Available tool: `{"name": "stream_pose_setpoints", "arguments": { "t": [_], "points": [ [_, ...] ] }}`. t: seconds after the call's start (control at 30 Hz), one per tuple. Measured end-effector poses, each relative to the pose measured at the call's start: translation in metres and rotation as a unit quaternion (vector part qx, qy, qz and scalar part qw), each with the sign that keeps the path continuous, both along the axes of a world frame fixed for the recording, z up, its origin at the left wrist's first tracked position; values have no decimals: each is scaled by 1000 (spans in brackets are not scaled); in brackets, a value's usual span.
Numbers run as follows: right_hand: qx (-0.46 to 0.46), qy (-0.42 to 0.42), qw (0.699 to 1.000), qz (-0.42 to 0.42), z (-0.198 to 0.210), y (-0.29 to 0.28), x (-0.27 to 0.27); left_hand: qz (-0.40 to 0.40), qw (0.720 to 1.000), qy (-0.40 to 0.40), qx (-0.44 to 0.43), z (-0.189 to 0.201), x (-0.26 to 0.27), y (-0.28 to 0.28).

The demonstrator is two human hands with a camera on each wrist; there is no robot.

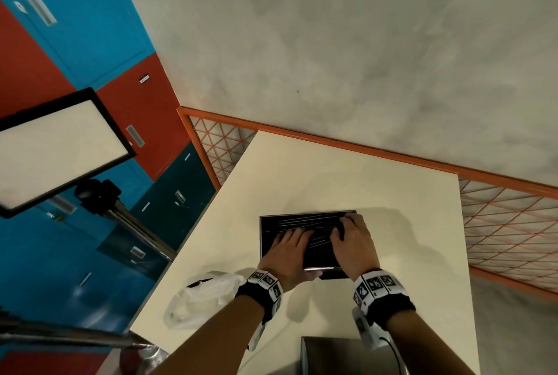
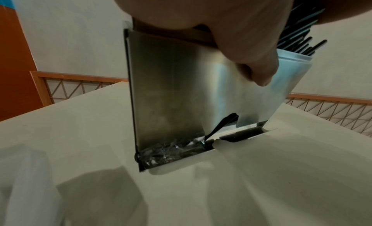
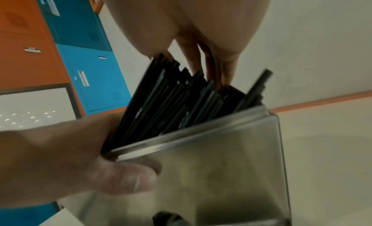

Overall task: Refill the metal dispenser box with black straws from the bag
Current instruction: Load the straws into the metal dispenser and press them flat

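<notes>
The metal dispenser box (image 1: 261,235) stands open-topped on the white table (image 1: 332,169), packed with black straws (image 1: 302,222). My left hand (image 1: 287,246) lies over the near left of the straws; its thumb (image 2: 255,65) clamps the box's front wall (image 2: 171,94), also seen as the left thumb (image 3: 124,178). My right hand (image 1: 351,241) rests on the right side, its straight fingers (image 3: 201,62) pushing down among the straws (image 3: 171,99) inside the box (image 3: 221,166). Several straw ends (image 2: 300,45) stick up above the rim. The clear plastic bag (image 1: 202,296) lies crumpled at the near left.
A flat metal lid (image 1: 329,356) lies at the table's near edge. A lit panel (image 1: 54,148) on a stand is left of the table, with blue and orange lockers (image 1: 75,27) behind it. An orange mesh rail (image 1: 498,223) borders the far and right sides.
</notes>
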State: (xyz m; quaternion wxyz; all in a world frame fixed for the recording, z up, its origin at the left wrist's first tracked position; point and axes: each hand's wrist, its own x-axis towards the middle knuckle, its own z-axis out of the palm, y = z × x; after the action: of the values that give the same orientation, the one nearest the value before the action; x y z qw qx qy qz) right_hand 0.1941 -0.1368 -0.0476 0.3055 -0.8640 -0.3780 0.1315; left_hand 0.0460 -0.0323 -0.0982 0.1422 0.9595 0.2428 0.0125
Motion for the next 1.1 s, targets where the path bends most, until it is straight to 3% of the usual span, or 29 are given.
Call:
{"name": "stream_pose_setpoints", "arguments": {
  "t": [0.27,0.47,0.67,0.9,1.1],
  "points": [
    [-128,12,992,4,7,20,-5,1,1000,6,-10,-2,-3,-4],
    [-209,-31,976,60,5,23,0,-11,999,-30,22,-8,-7,-10],
    [-209,-107,968,87,3,18,-6,1,994,-88,62,-9,-8,-9],
    [-237,-188,947,110,9,12,-11,22,997,-55,40,-7,-6,-11],
    [-193,-182,960,90,15,13,-10,15,999,-34,30,-6,-5,-9]
  ]
}}
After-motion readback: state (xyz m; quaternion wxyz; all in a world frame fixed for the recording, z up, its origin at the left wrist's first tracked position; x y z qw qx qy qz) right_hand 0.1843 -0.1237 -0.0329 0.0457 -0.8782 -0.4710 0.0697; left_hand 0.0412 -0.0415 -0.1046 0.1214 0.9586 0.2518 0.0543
